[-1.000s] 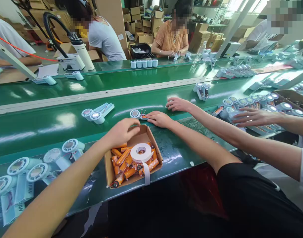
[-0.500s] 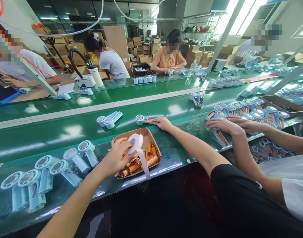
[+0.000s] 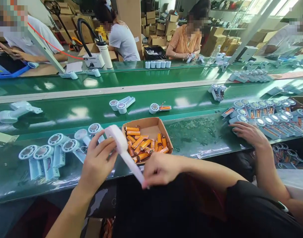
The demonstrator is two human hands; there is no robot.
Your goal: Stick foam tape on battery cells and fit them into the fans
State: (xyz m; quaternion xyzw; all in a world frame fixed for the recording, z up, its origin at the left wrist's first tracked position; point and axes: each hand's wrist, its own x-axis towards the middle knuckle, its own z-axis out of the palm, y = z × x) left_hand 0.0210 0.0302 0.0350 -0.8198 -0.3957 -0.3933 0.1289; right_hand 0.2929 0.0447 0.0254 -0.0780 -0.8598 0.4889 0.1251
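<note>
My left hand (image 3: 99,162) grips a roll of white tape (image 3: 118,138), lifted above the bench edge. A strip runs from the roll down to my right hand (image 3: 161,170), whose fingers pinch its loose end. Just behind both hands, a cardboard box (image 3: 163,127) holds several orange battery cells (image 3: 143,142). Beyond the box, a light-blue fan housing (image 3: 154,108) with an orange cell in its open handle lies on the green belt. Left of the box, several light-blue handheld fans (image 3: 44,152) rest in a group on the bench.
At right, a co-worker's hand (image 3: 250,134) touches rows of fan housings (image 3: 268,115). Two light-blue fan parts (image 3: 121,107) lie on the green conveyor belt (image 3: 92,119). More people sit across the line, near a white device with a black hose (image 3: 94,60).
My right hand has let go of the fan housing on the belt and come back to pinch the tape's end. My left hand has raised the roll out of the box.
</note>
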